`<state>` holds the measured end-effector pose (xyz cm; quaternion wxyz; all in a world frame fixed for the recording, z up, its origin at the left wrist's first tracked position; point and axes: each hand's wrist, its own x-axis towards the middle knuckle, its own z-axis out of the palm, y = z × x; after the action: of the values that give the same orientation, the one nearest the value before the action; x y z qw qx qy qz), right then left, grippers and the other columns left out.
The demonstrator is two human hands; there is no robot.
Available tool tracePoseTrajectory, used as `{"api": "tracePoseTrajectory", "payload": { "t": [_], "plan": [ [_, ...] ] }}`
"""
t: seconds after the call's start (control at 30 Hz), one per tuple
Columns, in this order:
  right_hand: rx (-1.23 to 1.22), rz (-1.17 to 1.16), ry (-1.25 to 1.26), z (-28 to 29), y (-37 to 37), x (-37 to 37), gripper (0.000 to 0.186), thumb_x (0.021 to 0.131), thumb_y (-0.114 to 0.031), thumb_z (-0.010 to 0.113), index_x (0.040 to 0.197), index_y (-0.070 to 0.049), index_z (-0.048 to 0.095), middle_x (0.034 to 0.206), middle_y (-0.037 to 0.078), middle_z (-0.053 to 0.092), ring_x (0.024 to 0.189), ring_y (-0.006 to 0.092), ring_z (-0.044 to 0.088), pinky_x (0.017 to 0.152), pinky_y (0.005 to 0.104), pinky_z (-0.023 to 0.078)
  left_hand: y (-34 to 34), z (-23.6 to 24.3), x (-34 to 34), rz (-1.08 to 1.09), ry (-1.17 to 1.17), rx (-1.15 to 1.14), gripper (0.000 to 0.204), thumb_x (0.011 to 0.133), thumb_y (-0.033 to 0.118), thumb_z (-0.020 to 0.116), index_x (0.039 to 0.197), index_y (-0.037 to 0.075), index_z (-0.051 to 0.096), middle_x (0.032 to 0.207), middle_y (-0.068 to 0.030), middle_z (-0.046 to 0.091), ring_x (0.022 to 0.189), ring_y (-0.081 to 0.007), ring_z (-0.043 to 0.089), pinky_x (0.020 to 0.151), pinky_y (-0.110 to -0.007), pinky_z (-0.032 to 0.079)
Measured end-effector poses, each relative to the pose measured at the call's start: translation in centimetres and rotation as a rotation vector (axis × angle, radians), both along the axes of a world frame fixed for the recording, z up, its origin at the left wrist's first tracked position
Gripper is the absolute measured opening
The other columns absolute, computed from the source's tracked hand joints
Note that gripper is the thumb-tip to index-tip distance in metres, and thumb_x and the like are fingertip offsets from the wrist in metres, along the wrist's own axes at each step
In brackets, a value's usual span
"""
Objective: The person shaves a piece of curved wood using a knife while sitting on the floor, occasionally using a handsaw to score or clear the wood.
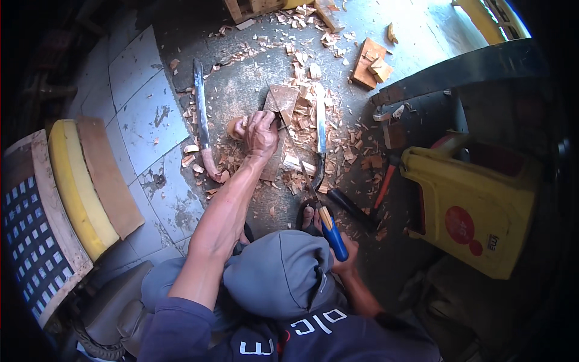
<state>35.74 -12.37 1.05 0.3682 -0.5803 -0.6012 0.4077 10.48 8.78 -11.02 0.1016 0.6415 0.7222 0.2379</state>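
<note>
My left hand (262, 134) is closed, its fingers curled round a piece of wood and pressing it down on the floor among chips. A reddish-brown board end (282, 99) sticks out beyond the fingers, and a pale rounded piece (235, 127) shows beside the thumb. In my right hand (345, 258) is the blue and yellow handle of a handsaw (333, 236). Its thin blade slants up and left from my right knee to the wood beside my left hand. Whether the teeth touch the wood I cannot tell.
Two machetes lie either side: one (201, 102) with a wooden handle, one (321, 123) black-handled. A black-handled tool (353, 208), an orange-handled tool (384, 187) and a yellow plastic container (470, 211) are at right. Curved boards (108, 175) stand left. Wood chips (301, 66) litter the floor.
</note>
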Motion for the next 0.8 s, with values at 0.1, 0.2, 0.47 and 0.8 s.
{"api": "tracePoseTrajectory", "payload": {
  "t": [0.1,0.2,0.47,0.8],
  "plan": [
    [-0.142,0.009,0.050,-1.1,4.7,-2.6,0.015,0.079,-0.009,0.071,0.092,-0.003,0.067,0.065,0.013,0.062,0.055,0.0242,0.067,0.053,0.0343,0.050,-0.7,-0.8,-0.4,-0.008,-0.004,0.027,0.012,0.087,0.016,0.065,0.098,0.017,0.069,0.098,-0.0046,0.065,0.103,-0.0252,0.062,0.097,-0.047,0.030],
    [-0.200,0.007,-0.002,-3.7,8.5,-3.6,0.014,0.080,-0.013,0.071,0.090,-0.005,0.066,0.066,0.013,0.063,0.054,0.0232,0.065,0.052,0.0342,0.049,0.9,-0.8,-0.5,0.035,-0.035,0.020,0.020,0.087,0.013,0.062,0.103,0.016,0.073,0.107,-0.0049,0.069,0.105,-0.0245,0.063,0.101,-0.050,0.028],
    [-0.166,0.028,0.045,-1.3,4.8,-2.4,0.016,0.080,-0.013,0.070,0.093,-0.004,0.066,0.069,0.013,0.064,0.055,0.0247,0.065,0.054,0.0342,0.050,0.0,-2.2,-1.3,0.013,0.029,0.118,0.010,0.088,0.015,0.064,0.097,0.015,0.068,0.095,-0.0055,0.065,0.099,-0.0267,0.062,0.097,-0.046,0.030],
    [-0.056,-0.040,0.069,-0.9,2.2,-0.5,0.017,0.078,-0.010,0.068,0.094,-0.003,0.068,0.071,0.012,0.066,0.063,0.0230,0.072,0.060,0.0337,0.054,0.2,-0.6,-0.6,0.000,0.020,0.035,0.013,0.090,0.019,0.065,0.101,0.019,0.071,0.100,-0.0028,0.068,0.101,-0.0234,0.062,0.099,-0.046,0.029]
  ]
}}
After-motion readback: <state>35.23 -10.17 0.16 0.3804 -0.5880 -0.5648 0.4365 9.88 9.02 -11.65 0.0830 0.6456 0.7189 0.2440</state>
